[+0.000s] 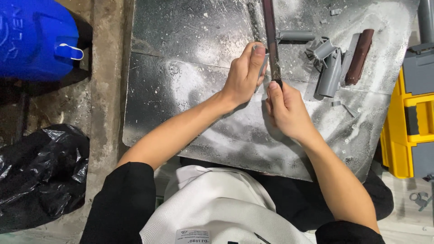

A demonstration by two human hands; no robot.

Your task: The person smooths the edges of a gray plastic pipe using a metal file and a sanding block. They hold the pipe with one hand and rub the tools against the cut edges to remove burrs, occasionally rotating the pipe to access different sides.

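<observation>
Dust-whitened sheet metal (pixel 181 90) serves as our desk on a rough concrete floor, seen from above as we kneel over it. Our left hand (pixel 244 74) is clenched around a small grey plastic piece (pixel 263 63), pressing it against a long dark file (pixel 271 40) that runs away from us up the sheet. Our right hand (pixel 287 110) grips the file by its near end, thumb laid along the top.

Pale powder spread across the sheet suggests, in our judgement, that a good deal of filing is already done. Just to the right lies a heap of grey plastic parts (pixel 327 65) with a brown cylinder (pixel 359 56) beside it; whether these are finished or waiting we cannot tell.

A blue container (pixel 36 38) and a black plastic bag (pixel 40 176) sit to the left, a yellow toolbox (pixel 402 135) at the right edge.
</observation>
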